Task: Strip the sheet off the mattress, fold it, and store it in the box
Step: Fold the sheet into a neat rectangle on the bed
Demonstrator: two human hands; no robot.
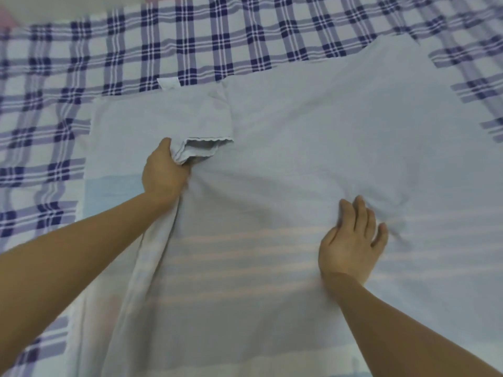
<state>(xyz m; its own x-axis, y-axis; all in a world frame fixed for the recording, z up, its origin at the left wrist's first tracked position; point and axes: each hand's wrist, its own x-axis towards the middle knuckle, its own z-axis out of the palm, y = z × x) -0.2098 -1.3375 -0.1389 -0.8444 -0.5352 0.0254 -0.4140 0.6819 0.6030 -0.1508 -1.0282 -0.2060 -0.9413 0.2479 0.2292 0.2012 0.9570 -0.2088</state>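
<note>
Gripping a bunched fold of the sheet (313, 126), my left hand (166, 172) has its fingers curled round the hemmed edge, thumb on top. My right hand (353, 240) rests on the same sheet well off to the right, fingers relaxed and slightly spread, pinching nothing. I see the pale grey-blue sheet lying partly folded over a checked cloth (136, 50), which shows along the far side and the left. A small white tag (168, 84) pokes out at the sheet's far edge.

left hand (166, 172) fingers: hidden in sheet (299, 131) fold | sheet: cut by bottom edge | top-left pink patch (6, 19): blurred
</note>
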